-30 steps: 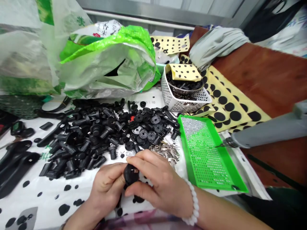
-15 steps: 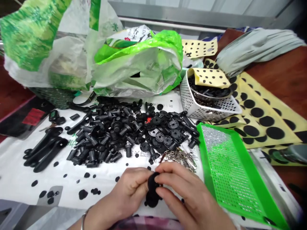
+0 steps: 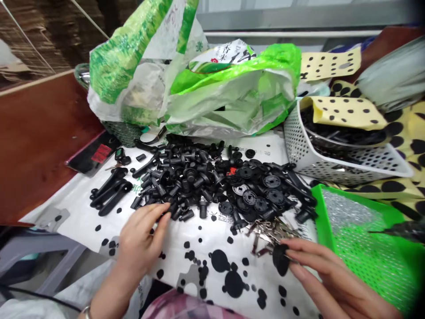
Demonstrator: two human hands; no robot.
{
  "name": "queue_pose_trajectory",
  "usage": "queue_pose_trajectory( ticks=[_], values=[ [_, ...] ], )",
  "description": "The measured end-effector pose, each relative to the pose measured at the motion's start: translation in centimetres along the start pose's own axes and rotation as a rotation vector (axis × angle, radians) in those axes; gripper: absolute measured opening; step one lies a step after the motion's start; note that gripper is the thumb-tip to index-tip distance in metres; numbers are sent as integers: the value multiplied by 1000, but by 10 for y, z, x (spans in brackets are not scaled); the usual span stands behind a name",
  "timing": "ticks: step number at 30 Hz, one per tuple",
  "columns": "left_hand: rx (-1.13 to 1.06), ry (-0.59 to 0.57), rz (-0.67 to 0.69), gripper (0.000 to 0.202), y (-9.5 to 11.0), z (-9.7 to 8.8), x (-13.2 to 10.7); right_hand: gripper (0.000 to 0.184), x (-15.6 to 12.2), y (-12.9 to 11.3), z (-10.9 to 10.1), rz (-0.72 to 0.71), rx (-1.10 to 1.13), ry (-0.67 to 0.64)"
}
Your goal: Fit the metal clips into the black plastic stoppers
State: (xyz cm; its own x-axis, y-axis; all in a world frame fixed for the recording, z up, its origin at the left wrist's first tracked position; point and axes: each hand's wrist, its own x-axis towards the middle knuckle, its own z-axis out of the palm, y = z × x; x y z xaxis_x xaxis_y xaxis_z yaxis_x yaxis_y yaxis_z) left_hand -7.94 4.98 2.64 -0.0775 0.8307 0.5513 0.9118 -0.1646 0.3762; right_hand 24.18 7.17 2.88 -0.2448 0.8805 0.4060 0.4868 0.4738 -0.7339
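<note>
My left hand (image 3: 141, 239) reaches out with fingers stretched; the fingertips touch the near edge of a heap of small black plastic parts (image 3: 199, 181). My right hand (image 3: 318, 270) pinches a round black disc part (image 3: 280, 259) between thumb and fingers, low at the right, just in front of a small pile of metal clips (image 3: 272, 230). Both rest over a white sheet (image 3: 199, 239) spotted with black dots.
A green perforated tray (image 3: 365, 248) lies at the right, with a white basket (image 3: 345, 164) of black parts and yellow dotted sheets behind it. Green and white plastic bags (image 3: 199, 88) stand at the back. Long black handles (image 3: 109, 192) lie at the left on the sheet.
The hands have parted: the left let go of the disc and moved left to the heap, while the right kept the disc. The view swung left.
</note>
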Motion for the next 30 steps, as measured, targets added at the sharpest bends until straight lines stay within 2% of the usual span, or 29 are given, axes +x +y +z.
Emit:
queue_pose_trajectory(
  ticks=[3, 7, 10, 13, 16, 18, 22, 26, 30],
  values=[
    [174, 38, 9, 21, -16, -2, -1, 15, -1, -1, 3, 9, -21, 45],
    [303, -5, 11, 25, -14, 10, 2, 17, 2, -12, 7, -6, -17, 78],
    [314, 8, 2, 21, -11, 16, 3, 20, 3, -18, 4, -39, -20, 77],
    [235, 14, -9, 16, -11, 10, 2, 21, 2, -20, -1, -49, -18, 63],
    [24, 26, -97, 17, -8, -3, -2, 18, 6, -24, 1, 18, 33, 94],
    [-201, 2, -249, 20, -1, -9, -3, 16, 14, -29, 8, 86, 115, 92],
    [-726, -203, -569, 25, 16, -4, -1, 15, 37, -43, 30, 153, 431, 43],
    [-1136, -414, -645, 22, 30, 15, 3, 19, 52, -54, 43, 51, 572, 79],
    [-1326, -530, -686, 21, 42, 25, 7, 22, 56, -57, 41, -58, 539, 56]
  ],
)
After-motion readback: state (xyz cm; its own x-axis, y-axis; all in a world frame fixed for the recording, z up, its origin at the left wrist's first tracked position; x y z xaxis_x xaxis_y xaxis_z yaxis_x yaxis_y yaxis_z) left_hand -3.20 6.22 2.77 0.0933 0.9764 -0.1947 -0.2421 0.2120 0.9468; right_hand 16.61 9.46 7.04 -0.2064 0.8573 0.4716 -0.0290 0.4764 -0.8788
